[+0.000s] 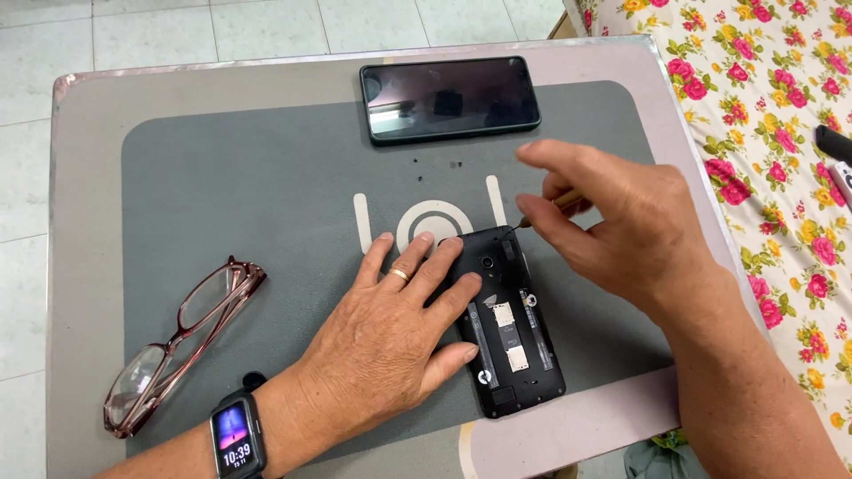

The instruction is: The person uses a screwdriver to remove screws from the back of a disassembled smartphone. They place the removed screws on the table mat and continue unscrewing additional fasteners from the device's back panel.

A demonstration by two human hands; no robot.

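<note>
A black phone with its back cover off lies face down on the grey work mat, its inner board and slots showing. My left hand rests flat on the mat with its fingers pressing the phone's left edge and top corner; a ring is on one finger and a smartwatch on the wrist. My right hand pinches a small screwdriver whose tip touches the phone's top right corner.
A second dark phone lies screen up at the mat's far edge. A few tiny dark screws sit just below it. Reddish-framed glasses lie at the left. A flowered cloth covers the surface to the right.
</note>
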